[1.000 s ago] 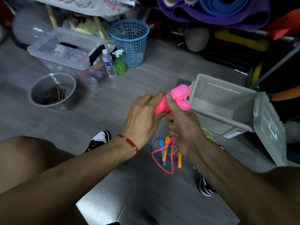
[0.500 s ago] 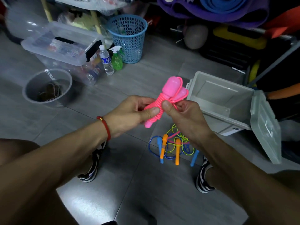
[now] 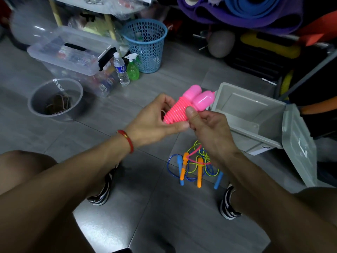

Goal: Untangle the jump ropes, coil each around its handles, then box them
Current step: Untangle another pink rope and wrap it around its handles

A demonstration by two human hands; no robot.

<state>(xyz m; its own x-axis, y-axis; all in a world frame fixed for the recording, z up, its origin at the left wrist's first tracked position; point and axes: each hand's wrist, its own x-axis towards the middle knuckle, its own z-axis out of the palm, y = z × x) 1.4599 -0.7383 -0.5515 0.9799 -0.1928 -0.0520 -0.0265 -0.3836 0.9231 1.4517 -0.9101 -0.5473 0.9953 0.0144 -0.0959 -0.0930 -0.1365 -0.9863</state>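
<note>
Two hands meet over the floor on a pink jump rope (image 3: 184, 108). Its cord is coiled tightly around the paired handles, whose rounded pink ends point up and away towards the box. The left hand (image 3: 155, 123), with a red bracelet (image 3: 126, 140) on its wrist, is closed around the lower, narrow end of the coil, thumb underneath. The right hand (image 3: 209, 132) is pinched on the coil's upper side, its thumb pressed against the cord just below the handle ends. A loose tail of pink cord (image 3: 196, 157) hangs down from under the right hand and reaches the pile below.

On the grey tiled floor (image 3: 164, 207) beneath the hands lies a tangle of other jump ropes (image 3: 193, 167): a blue cord with blue handles and a yellow-green cord with orange handles, looped through each other. Two feet in black-and-white striped shoes, the left shoe (image 3: 101, 193) and the right shoe (image 3: 228, 207), stand either side of that pile.

Just beyond the right hand sits an open grey storage box (image 3: 244, 125), its hinged lid (image 3: 299, 143) folded out to the right. Farther off to the left are a round grey tub (image 3: 54, 97), a clear lidded bin (image 3: 76, 57), a water bottle (image 3: 121, 70), a green spray bottle (image 3: 132, 68) and a blue mesh basket (image 3: 145, 46). Rolled purple and blue mats (image 3: 246, 13) lie at the back.
</note>
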